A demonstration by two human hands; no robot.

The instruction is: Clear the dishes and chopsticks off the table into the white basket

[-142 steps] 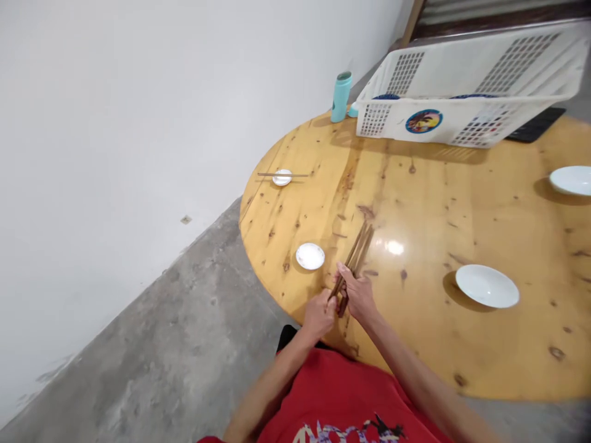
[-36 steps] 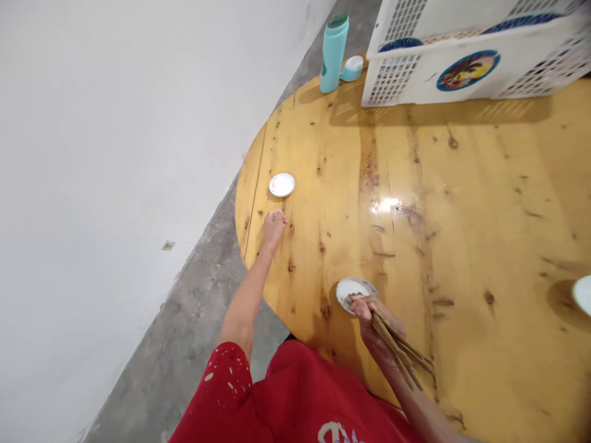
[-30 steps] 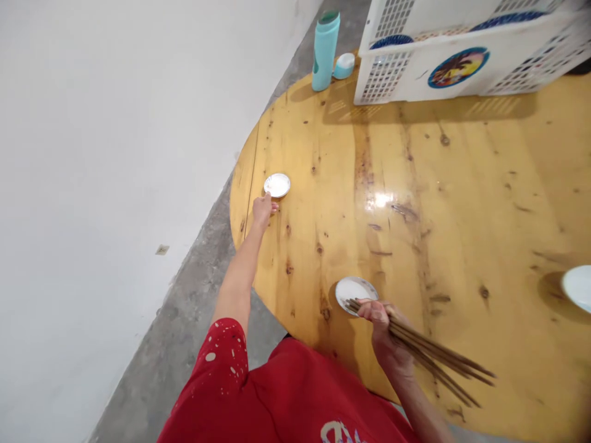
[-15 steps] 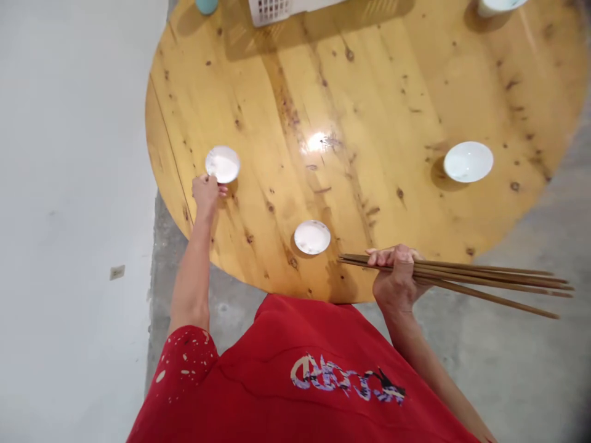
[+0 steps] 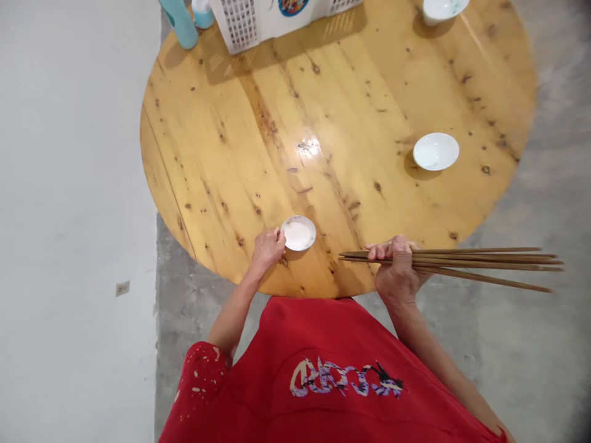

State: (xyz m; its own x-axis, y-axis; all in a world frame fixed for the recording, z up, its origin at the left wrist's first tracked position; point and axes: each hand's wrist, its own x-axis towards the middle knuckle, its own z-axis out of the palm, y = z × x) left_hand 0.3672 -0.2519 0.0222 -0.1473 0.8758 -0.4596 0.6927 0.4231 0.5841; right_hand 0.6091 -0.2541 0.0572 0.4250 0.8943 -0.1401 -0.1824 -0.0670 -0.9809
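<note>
My left hand (image 5: 270,246) is closed at the left rim of a small white dish (image 5: 299,233), with thumb and fingers pinched on its edge. This dish is near the front edge of the round wooden table. Whether another dish lies beneath it, I cannot tell. My right hand (image 5: 399,267) is wrapped around a bundle of several brown chopsticks (image 5: 489,259), held level over the table's front edge. Their thinner ends point left, and the longer part sticks out to the right. A white bowl (image 5: 436,152) stands upright beyond my right hand.
Another white bowl (image 5: 444,9) stands at the far right of the wooden table (image 5: 221,178). A white plastic basket (image 5: 286,21) is at the back, beside a light-blue bottle (image 5: 182,24) and a blue-and-white container (image 5: 202,13). A white wall (image 5: 74,184) rises on the left.
My left hand has moved right and nearer to me with the left dish, to where the front dish stood; only one dish shows there now. My right hand still holds the chopsticks. The view has shifted.
</note>
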